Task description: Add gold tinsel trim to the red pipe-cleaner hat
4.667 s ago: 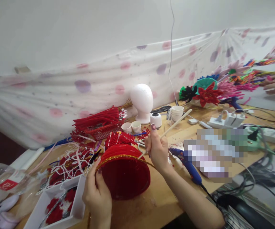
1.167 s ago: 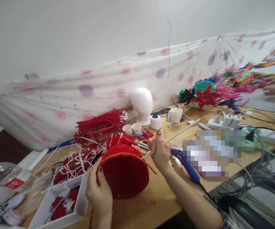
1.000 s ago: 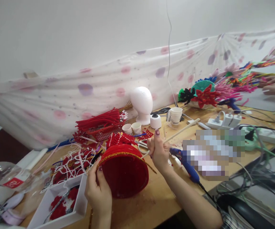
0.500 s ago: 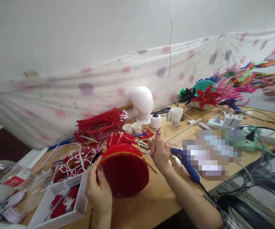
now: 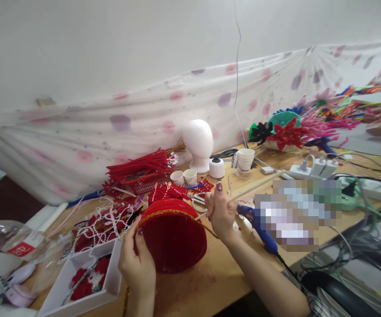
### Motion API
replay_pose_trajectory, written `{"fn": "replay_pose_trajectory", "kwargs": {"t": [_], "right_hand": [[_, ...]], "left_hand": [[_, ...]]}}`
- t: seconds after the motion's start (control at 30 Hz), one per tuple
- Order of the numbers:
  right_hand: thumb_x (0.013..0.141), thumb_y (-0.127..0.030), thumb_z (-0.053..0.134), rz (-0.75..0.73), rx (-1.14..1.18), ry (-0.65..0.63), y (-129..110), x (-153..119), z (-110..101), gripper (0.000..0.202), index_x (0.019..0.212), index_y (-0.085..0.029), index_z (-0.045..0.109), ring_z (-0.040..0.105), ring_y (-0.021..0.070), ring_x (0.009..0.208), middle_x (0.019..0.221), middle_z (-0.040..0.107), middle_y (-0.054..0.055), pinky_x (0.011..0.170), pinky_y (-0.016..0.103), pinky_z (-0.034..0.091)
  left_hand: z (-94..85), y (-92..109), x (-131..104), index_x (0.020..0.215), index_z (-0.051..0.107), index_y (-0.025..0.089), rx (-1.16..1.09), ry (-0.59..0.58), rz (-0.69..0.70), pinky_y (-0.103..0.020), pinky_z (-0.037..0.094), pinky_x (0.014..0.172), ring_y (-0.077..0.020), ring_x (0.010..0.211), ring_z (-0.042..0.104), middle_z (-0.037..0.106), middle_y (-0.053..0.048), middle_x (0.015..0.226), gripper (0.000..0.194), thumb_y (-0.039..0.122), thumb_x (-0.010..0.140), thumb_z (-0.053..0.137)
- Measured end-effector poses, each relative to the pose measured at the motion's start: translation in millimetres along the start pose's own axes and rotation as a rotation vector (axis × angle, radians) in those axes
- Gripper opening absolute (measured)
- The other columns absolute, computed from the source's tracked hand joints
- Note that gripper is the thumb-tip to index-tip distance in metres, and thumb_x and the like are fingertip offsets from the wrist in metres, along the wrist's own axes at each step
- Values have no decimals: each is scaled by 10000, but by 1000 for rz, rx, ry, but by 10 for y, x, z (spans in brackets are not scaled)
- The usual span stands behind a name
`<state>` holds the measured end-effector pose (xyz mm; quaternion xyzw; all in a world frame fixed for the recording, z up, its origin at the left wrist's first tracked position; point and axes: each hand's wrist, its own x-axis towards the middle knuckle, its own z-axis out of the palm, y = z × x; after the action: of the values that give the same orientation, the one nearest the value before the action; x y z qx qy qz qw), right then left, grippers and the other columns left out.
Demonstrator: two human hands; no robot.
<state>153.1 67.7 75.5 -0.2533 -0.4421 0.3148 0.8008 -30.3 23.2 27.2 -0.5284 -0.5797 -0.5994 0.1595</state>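
Across our view spreads the table (image 5: 226,281), and close to its near edge we have the red cap-like form (image 5: 174,246), tipped so its hollow mouth faces us; we cannot tell whether it rests on the table or is lifted. It looks light and velvety, probably stiff enough to keep its shape, so we judge the rim a sound place to take hold. Our left hand (image 5: 137,259) is partly curled round that rim on the left, thumb inside, its fingers hidden behind. Our right hand (image 5: 221,213) is closed in a fist, thumb raised, around the pale stick (image 5: 254,186), which looks light and rigid. The gold trim (image 5: 167,212) along the upper rim seems soft and bendy, its end poking out towards the right hand; whether the stick's tip touches it is hard to make out.
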Motion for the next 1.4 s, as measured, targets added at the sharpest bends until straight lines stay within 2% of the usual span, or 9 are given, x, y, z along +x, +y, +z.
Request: {"fn": "replay_pose_trajectory", "kwargs": {"t": [0.33, 0.63, 0.93, 1.4], "right_hand": [[1008, -482, 468, -93, 11, 31, 68, -43, -2, 679, 392, -210, 379, 328, 71, 334, 338, 338, -55, 411, 262, 269], [1021, -472, 444, -103, 8, 47, 84, -59, 2, 681, 397, -204, 389, 352, 72, 340, 349, 358, -51, 411, 261, 267], [1011, -451, 476, -99, 47, 45, 64, -45, 13, 670, 391, -206, 402, 325, 69, 329, 350, 362, -51, 377, 260, 224], [1027, -383, 471, -167, 122, 13, 8, -10, 5, 688, 378, -198, 336, 277, 58, 319, 317, 307, -61, 384, 252, 221]], "left_hand": [[1, -24, -7, 1135, 697, 180, 2, 7, 6, -296, 532, 874, -204, 990, 712, 764, -92, 1040, 312, 316, 977, 466], [0, -22, 3, 1107, 705, 193, 4, 5, -43, -304, 541, 861, -209, 980, 717, 768, -88, 1025, 319, 350, 975, 460], [2, -37, -5, 1125, 700, 189, -3, 2, -29, -293, 530, 861, -207, 987, 713, 765, -92, 1043, 319, 337, 979, 459], [-8, -40, -4, 1141, 688, 160, 4, -4, -6, -290, 523, 918, -201, 1052, 705, 759, -105, 1111, 315, 311, 984, 459]]}}
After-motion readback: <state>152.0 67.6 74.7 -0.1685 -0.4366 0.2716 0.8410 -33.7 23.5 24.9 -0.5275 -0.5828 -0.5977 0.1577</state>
